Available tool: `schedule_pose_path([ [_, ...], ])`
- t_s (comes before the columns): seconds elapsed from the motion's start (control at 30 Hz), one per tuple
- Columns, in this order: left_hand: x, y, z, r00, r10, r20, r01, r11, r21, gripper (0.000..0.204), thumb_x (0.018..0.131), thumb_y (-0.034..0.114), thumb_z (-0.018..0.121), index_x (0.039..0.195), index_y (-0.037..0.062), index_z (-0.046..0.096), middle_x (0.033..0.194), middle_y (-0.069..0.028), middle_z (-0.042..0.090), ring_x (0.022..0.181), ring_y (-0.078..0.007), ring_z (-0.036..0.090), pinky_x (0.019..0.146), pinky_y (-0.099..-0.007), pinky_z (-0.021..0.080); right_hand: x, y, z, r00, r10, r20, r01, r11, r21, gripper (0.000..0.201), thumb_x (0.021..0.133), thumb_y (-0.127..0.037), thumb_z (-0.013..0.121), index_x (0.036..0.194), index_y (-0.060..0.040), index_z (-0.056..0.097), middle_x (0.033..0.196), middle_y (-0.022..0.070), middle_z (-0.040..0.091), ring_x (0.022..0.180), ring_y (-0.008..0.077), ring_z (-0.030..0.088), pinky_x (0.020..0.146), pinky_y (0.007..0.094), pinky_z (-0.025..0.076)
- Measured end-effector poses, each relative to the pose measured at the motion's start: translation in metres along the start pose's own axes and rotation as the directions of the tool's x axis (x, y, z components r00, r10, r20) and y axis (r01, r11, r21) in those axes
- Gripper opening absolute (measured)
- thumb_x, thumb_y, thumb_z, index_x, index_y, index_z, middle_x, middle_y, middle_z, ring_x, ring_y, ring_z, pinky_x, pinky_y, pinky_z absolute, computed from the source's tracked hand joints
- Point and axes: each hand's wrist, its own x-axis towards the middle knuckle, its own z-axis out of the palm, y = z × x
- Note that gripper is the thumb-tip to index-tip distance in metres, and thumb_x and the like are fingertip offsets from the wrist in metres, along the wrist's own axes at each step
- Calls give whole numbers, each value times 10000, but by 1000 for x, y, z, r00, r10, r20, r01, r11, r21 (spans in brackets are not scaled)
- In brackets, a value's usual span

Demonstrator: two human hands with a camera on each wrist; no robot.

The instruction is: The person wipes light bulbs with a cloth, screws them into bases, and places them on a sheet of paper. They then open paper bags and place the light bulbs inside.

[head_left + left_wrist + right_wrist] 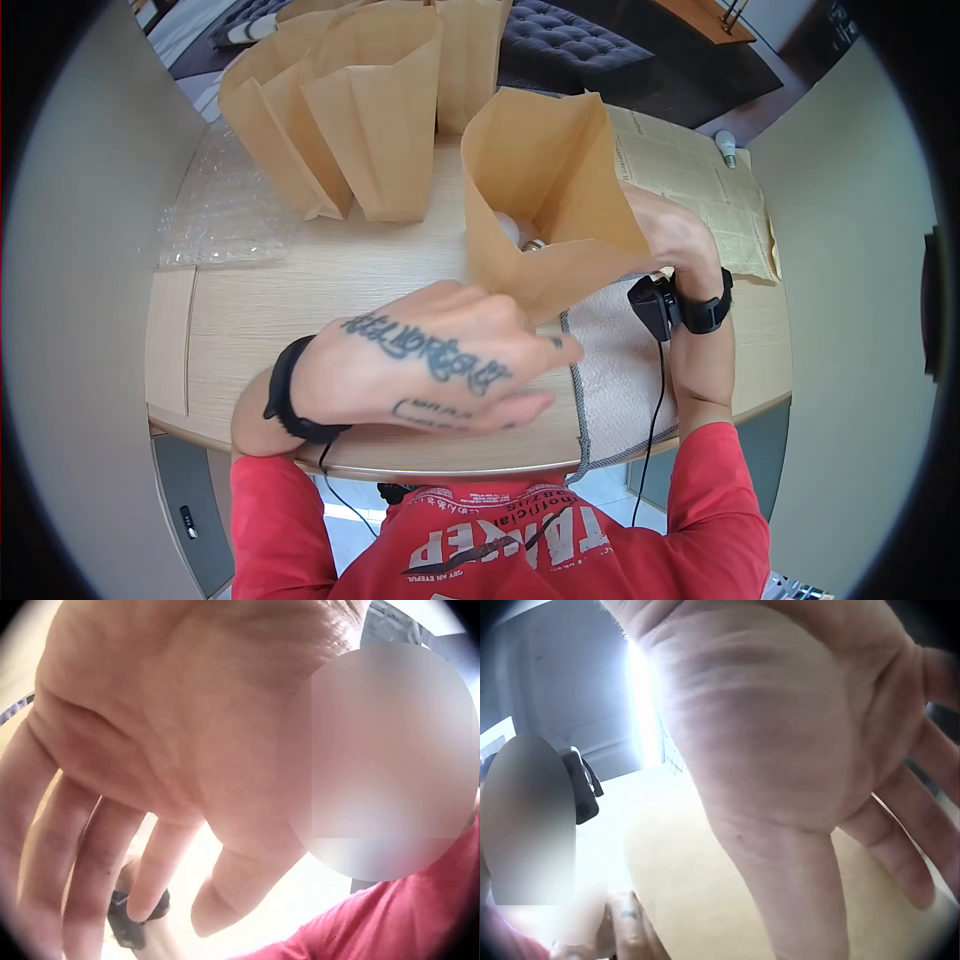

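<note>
An upright brown paper bag stands with its mouth wide, just beyond my left hand. Inside it a white light bulb and a metal screw base show. My left hand, tattooed on the back, hovers in front of the bag with its palm down. Its fingers hang extended in the left wrist view, holding nothing. At the bag's far right side is my right hand, its fingers hidden behind the paper in the head view. The right wrist view shows that palm and its fairly straight fingers beside the tan bag wall.
More paper bags stand at the back left, beside clear bubble wrap. A loose light bulb lies on printed paper at the back right. A pale grey-edged cloth covers part of the table. Cables run from both wrists.
</note>
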Motion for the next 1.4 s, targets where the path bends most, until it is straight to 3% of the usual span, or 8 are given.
schedule_pose_path([
  [0.1,3,-13,10,989,-42,-141,57,993,101,343,852,232,671,1164,101,617,868,-166,683,748,-371,668,691,-442,540,6,-5,0,987,154,53,-159,981,110,562,671,-440,790,943,46,709,876,218,703,833,331,690,727,399,529],
  [0.2,5,-19,9,977,-88,-192,119,981,155,311,862,218,663,1143,93,624,846,-174,682,767,-369,672,712,-434,545,16,19,22,994,38,-101,-23,990,141,551,730,-477,753,912,42,719,828,202,711,784,321,695,720,403,531],
  [0.3,5,-24,9,962,-122,-245,173,965,199,284,882,222,651,1132,90,625,812,-179,677,772,-369,673,706,-433,544,23,4,11,967,241,84,-252,956,153,583,775,-524,714,932,37,725,856,193,717,789,316,693,726,394,536],
  [0.5,8,-36,11,943,-169,-285,246,934,259,307,919,287,627,1165,104,610,785,-170,667,775,-366,674,703,-443,540,29,8,13,946,284,157,-311,932,188,550,782,-402,772,1140,3,671,982,153,723,877,290,694,790,365,527],
  [0.67,15,-45,18,917,-191,-350,279,934,222,305,920,300,629,1175,132,619,851,-160,666,875,-354,666,788,-451,531,32,14,23,972,229,60,-235,962,140,702,741,-451,785,1239,10,605,1097,186,694,936,317,692,828,383,526],
  [1.0,16,-38,7,935,-256,-246,312,924,221,297,915,309,643,1131,105,625,902,-156,666,899,-355,659,795,-437,532,49,-3,43,947,316,-53,-306,942,138,885,739,-543,729,1327,65,470,1036,275,685,1017,400,665,865,430,531],
  [1.3,17,-38,7,929,-207,-305,285,928,238,299,916,318,644,1074,66,611,977,-166,672,917,-361,657,795,-442,532,72,3,64,934,276,-228,-148,876,458,735,844,-266,692,1450,-36,347,995,247,704,932,385,693,824,425,539],
  [1.4,15,-41,9,926,-170,-336,262,932,251,302,918,329,641,1064,67,610,996,-168,674,924,-358,658,795,-441,533,80,16,82,918,185,-350,18,864,503,784,846,-215,696,1488,-47,278,996,225,706,912,373,698,814,418,545],
])
